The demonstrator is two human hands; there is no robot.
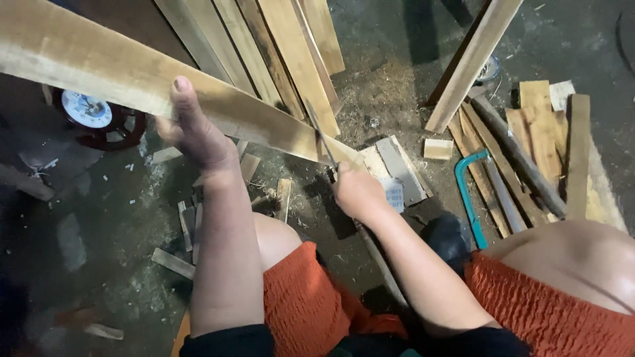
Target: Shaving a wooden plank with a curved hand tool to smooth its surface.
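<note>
We see a dark concrete floor (390, 59) strewn with sawdust (380, 99) and offcuts, boards (278, 46) leaning at the far side, dim light throughout.

One cam only, head-worn, so no second view to share w/ it. It looked steeply down from the person's own eye level, facing fwd over the lap toward the floor (397, 79). Near range: forearms and knees filled the lower half of frame, the left hand (192, 129) and right hand (357, 192) sat about mid-frame at arm's reach. The long plank (119, 73) ran out of frame at upper left. Far edge of view took in the leaning boards (278, 46) at top, approx. straight ahead.
</note>
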